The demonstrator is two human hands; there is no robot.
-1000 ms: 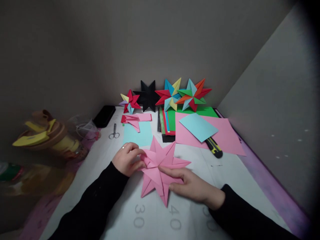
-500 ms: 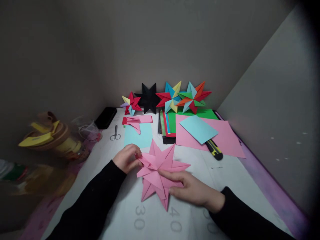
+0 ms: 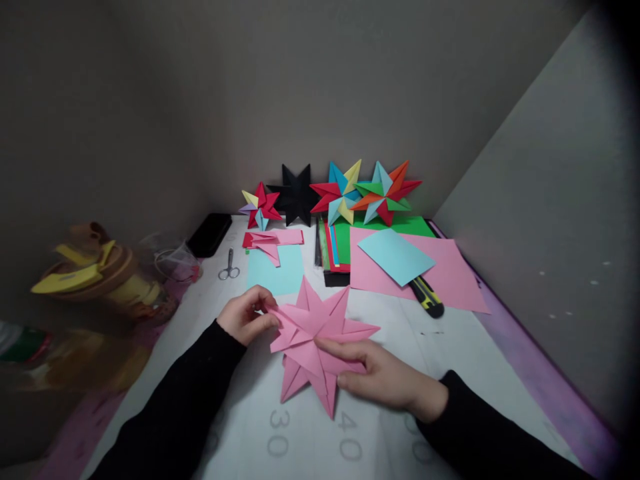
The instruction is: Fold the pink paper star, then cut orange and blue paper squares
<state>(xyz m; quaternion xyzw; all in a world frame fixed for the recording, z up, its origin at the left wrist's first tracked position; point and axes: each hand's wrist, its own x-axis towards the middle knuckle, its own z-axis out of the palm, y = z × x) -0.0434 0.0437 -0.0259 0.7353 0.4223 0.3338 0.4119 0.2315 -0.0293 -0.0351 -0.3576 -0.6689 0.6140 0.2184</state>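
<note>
A folded pink paper star (image 3: 320,320) with several points lies between my hands on the white mat. My left hand (image 3: 250,315) pinches a point at the star's left side between thumb and fingers. Over the star's right side reaches my right hand (image 3: 385,375), its index fingertip near the centre and its thumb at the lower right edge, gripping the paper. Loose-looking flaps overlap on the left half of the star. Parts of its right points are hidden under my right hand.
Behind lie small scissors (image 3: 229,267), a light blue sheet (image 3: 275,272), pink folded strips (image 3: 283,237), a utility knife (image 3: 428,297) and a pink sheet (image 3: 453,273). Multicoloured stars (image 3: 385,193) and a black star (image 3: 296,197) lean on the wall. A phone-like black object (image 3: 210,235) lies back left.
My left hand has shifted slightly left, drawing the pinched left point of the star outward. My right hand keeps its place on the star.
</note>
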